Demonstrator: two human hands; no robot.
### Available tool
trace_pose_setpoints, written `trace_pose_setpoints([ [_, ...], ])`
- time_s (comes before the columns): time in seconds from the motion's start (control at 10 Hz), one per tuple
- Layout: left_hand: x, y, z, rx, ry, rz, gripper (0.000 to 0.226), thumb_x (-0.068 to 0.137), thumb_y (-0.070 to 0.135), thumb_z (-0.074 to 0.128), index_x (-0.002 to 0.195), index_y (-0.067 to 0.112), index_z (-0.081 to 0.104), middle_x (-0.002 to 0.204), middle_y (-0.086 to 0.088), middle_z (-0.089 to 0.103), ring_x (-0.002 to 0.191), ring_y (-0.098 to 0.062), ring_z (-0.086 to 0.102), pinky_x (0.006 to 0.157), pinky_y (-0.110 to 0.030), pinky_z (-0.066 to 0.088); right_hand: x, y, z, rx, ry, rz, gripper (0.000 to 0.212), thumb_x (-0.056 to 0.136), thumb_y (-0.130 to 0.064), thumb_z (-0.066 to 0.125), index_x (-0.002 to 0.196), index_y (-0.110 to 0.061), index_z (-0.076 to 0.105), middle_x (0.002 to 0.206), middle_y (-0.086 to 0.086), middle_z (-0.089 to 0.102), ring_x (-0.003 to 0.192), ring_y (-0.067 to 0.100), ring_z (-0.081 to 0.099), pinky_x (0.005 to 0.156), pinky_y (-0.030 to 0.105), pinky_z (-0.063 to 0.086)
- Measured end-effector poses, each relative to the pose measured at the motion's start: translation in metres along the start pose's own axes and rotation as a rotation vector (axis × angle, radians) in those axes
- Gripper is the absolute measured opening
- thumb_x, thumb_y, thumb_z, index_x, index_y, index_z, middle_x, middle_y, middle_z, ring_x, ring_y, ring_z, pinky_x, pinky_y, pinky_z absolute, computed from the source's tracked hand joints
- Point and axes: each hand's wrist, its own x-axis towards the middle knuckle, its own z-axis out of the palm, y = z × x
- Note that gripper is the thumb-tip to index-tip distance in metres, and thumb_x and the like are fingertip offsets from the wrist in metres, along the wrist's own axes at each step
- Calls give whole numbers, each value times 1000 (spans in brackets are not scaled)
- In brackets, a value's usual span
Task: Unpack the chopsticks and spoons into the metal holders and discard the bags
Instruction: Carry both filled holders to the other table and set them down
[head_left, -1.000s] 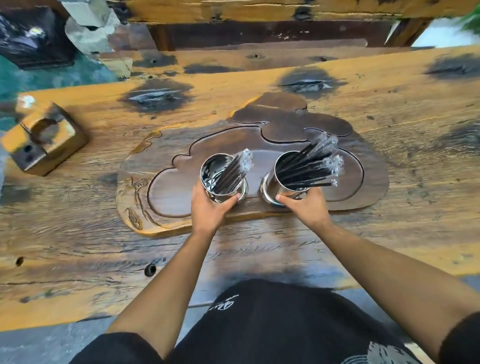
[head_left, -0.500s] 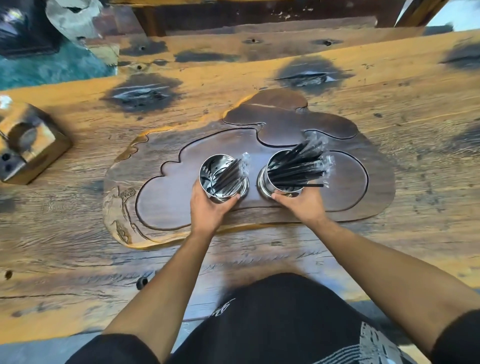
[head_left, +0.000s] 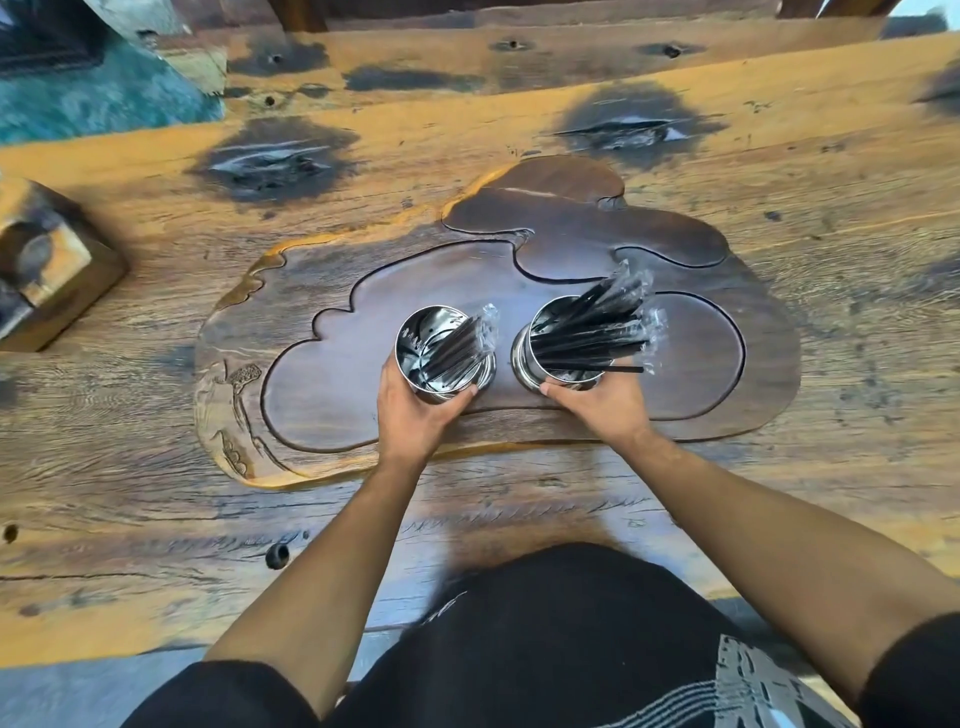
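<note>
We're gripping the left metal holder (head_left: 444, 358) with our left hand (head_left: 413, 415), our right hand (head_left: 602, 410) clasping the right metal holder (head_left: 558, 358); bagged chopsticks (head_left: 592, 332) are poking out, both standing on the carved wooden tray (head_left: 322, 395).

Your head camera is looking steeply down, close above the dark carved tray (head_left: 727, 322) on the tabletop (head_left: 156, 467).

Black chopsticks (head_left: 587, 332), silver holders (head_left: 415, 358), dark-brown tray (head_left: 322, 395), orange-brown table (head_left: 467, 130).
</note>
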Motion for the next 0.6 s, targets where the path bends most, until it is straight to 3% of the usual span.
trace_pose_setpoints([
  [0.1, 4, 1, 1, 12, -8, 20, 104, 54, 64, 89, 139, 23, 46, 131, 2, 61, 124, -17, 59, 106, -44, 52, 3, -1, 0, -24, -13, -6, 55, 71, -28, 95, 120, -15, 72, 109, -14, 73, 100, 0, 68, 93, 6, 48],
  [0.3, 5, 2, 3, 19, -13, 54, 109, 55, 63, 87, 144, 18, 43, 133, -1, 56, 127, -19, 55, 110, -41, 49, 7, 5, 1, -41, -19, 2, 52, 72, -24, 95, 118, -17, 71, 106, -15, 71, 94, -15, 61, 83, -6, 41],
  [0.4, 5, -4, 7, 0, -60, 5, 115, 53, 64, 88, 147, 19, 40, 134, -1, 53, 130, -18, 53, 113, -38, 46, 10, 15, 3, -73, -49, 44, 53, 72, -24, 94, 119, -17, 70, 107, -13, 71, 97, -4, 66, 87, 0, 46],
  [0.5, 1, -18, 11, -40, -130, -73, 121, 52, 62, 95, 151, 27, 34, 137, 2, 48, 132, -16, 53, 117, -37, 42, 3, 23, 5, -173, -23, 118, 63, 73, -33, 89, 126, -19, 58, 120, -3, 63, 108, 13, 65, 103, 30, 53],
  [0.6, -7, -27, 14, -24, -139, -90, 125, 57, 56, 96, 156, 27, 27, 142, -1, 46, 135, -15, 51, 119, -37, 40, -3, 23, 6, -253, 11, 161, 61, 83, -22, 80, 134, -10, 51, 129, 7, 51, 113, 23, 60, 110, 38, 47],
])
